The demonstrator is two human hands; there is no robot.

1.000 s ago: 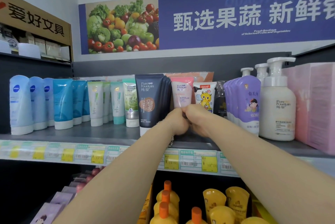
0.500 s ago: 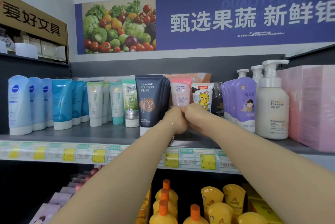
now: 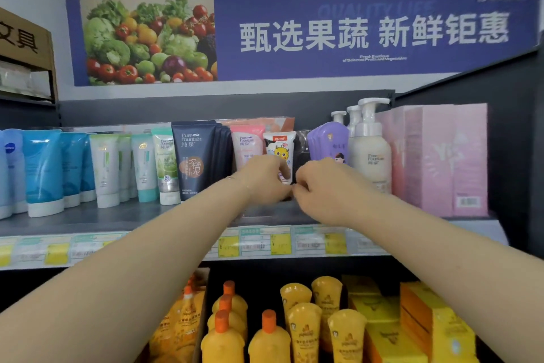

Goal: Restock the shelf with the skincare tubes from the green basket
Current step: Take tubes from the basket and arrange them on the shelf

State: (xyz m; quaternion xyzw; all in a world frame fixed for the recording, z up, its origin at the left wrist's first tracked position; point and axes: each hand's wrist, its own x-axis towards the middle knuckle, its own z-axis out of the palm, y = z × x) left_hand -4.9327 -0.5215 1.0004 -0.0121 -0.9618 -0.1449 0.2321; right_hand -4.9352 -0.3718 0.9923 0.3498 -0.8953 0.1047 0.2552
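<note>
White with a yellow cartoon figure, the small skincare tube stands upright on the shelf directly behind both hands, its lower half hidden by them. The left hand has its fingers curled, and one finger lies across the tube's front, pinching its lower part. The right hand, touching the left at the tube's foot, shows its knuckles with the fingers curled under; whether it grips the tube cannot be told.

Behind the left hand stands a pink tube, and just left of that hand a row of navy Pure Fountain tubes. Further left come green-and-white tubes, then blue tubes. Behind the right hand are a dark bottle and purple bottles. To its right are a white pump bottle and then pink boxes.

Below the wrists, price labels line the shelf edge. Under the forearms stand orange-capped yellow bottles and yellow tubes. High above the hands hangs a blue produce banner.
</note>
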